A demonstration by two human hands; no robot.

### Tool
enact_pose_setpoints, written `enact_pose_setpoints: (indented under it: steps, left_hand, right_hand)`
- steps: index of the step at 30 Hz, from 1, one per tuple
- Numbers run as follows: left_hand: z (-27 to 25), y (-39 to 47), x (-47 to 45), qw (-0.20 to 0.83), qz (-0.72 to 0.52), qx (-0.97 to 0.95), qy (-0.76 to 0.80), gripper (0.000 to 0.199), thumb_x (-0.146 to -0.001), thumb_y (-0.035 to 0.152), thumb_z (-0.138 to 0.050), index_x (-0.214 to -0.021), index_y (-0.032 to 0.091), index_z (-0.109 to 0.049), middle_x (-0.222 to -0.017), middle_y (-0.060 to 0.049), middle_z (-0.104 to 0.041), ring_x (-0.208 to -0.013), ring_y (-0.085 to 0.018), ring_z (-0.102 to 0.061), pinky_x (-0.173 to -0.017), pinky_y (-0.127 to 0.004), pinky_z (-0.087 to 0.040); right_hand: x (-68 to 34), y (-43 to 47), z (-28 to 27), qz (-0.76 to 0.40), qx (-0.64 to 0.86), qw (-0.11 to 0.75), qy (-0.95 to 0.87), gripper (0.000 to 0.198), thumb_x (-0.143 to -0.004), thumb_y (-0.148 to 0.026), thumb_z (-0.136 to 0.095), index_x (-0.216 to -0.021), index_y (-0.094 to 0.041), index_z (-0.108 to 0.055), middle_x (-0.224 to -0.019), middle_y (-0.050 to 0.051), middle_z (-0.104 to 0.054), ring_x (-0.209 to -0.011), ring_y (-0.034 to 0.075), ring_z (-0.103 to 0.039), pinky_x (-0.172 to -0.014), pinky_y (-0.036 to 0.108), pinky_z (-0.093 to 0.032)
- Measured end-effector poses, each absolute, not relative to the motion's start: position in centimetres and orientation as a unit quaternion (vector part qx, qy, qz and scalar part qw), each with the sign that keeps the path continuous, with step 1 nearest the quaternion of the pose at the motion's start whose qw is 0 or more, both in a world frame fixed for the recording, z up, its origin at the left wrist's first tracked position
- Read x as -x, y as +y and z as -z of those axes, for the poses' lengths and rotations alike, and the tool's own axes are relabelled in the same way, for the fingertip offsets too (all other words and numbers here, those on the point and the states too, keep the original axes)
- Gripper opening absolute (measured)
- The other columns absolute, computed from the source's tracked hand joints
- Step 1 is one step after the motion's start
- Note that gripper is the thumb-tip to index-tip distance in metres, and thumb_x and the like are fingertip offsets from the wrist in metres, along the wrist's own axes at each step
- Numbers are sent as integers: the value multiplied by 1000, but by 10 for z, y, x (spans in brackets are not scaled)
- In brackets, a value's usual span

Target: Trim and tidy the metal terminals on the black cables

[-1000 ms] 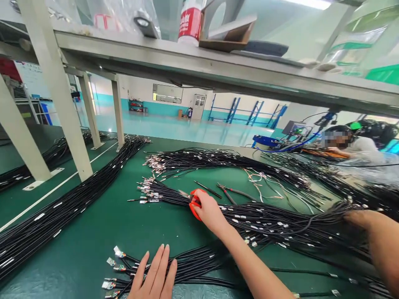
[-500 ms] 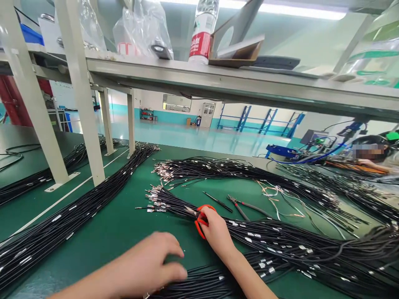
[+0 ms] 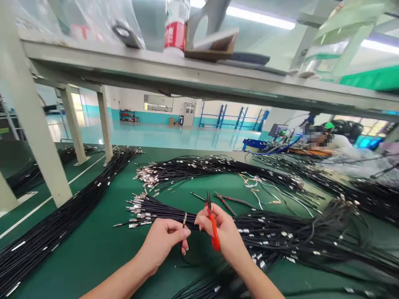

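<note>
- Red-handled scissors (image 3: 215, 234) were gripped in the right hand (image 3: 225, 226), fingers wrapped round them, blades pointing up; couldn't really tell whether the blades were parted.
- Left hand (image 3: 163, 238) had one thin black cable (image 3: 185, 220) pinched between thumb and fingers, its pale end poking up, near the scissors but not touching them.
- Right behind both hands ran a bundle of black cables (image 3: 170, 211), its metallic-looking connector ends (image 3: 140, 214) fanned out to the left and loads of white tags further right.
- Another cable bundle (image 3: 202, 286) lay closest to the camera, partly cut off by the bottom edge.
- Just past the right hand: a dark pen-like tool (image 3: 198, 196), then some pliers (image 3: 240, 202) with red and black handles, spread apart.
- Beyond those sat a tangle of pale loose wires (image 3: 260, 185) and a second tagged bundle (image 3: 202, 162).
- Way over left, a long bundle (image 3: 77, 214) slanted across the green tabletop (image 3: 93, 257).
- Overhead was a metal shelf (image 3: 124, 64) holding a red-labelled bottle (image 3: 175, 37) and an open cardboard box (image 3: 208, 55).
- Off right, someone in a pale top (image 3: 341, 143) was leaning over a bench.
</note>
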State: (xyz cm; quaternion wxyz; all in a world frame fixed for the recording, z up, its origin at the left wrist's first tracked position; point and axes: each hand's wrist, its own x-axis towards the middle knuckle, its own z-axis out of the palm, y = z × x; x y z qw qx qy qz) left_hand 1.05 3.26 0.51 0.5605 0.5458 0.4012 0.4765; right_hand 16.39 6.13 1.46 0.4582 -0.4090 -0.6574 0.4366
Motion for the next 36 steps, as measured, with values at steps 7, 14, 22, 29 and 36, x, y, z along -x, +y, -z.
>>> enact_pose_setpoints:
  steps: [7,14,22,29,36]
  left_hand:
    - [2,28,-20,521,-401,-594,463,21,-68,27,-58,-51,15,-61,-46,2,-52,-43,-10,-43,-46,-21,-34]
    - [6,31,-13,469,-433,-598,485,15,-71,25,-57,-66,17,-69,-57,0,-54,-51,-11,-44,-50,-21,-34]
    - [9,28,-13,461,-469,-586,474,11,-69,23,-61,-74,19,-69,-75,-3,-63,-67,-14,-51,-62,-23,-40]
    - [11,29,-14,496,-501,-536,464,7,-64,22,-66,-67,17,-69,-69,-2,-58,-64,-13,-50,-60,-23,-40]
    - [12,29,-14,492,-498,-535,474,6,-63,23,-66,-65,18,-69,-64,1,-53,-59,-11,-46,-57,-23,-37]
  right_hand:
    - [-158,55,-13,-515,399,434,-622,28,-67,-33,-65,-65,-18,-41,-55,-8,-40,-48,6,-36,-48,19,-32]
    - [-164,62,-6,-598,319,431,-595,25,-71,-29,-64,-74,-19,-42,-60,-6,-48,-52,8,-45,-54,22,-38]
    - [-167,60,-11,-563,318,411,-643,23,-72,-29,-62,-72,-19,-42,-63,-5,-50,-55,9,-49,-55,23,-40]
    - [-169,58,-13,-531,325,391,-678,16,-73,-20,-59,-72,-19,-43,-62,-5,-48,-56,8,-47,-54,21,-37]
    - [-168,59,-12,-538,331,384,-674,14,-71,-11,-53,-70,-18,-42,-58,-6,-48,-52,7,-44,-48,18,-33]
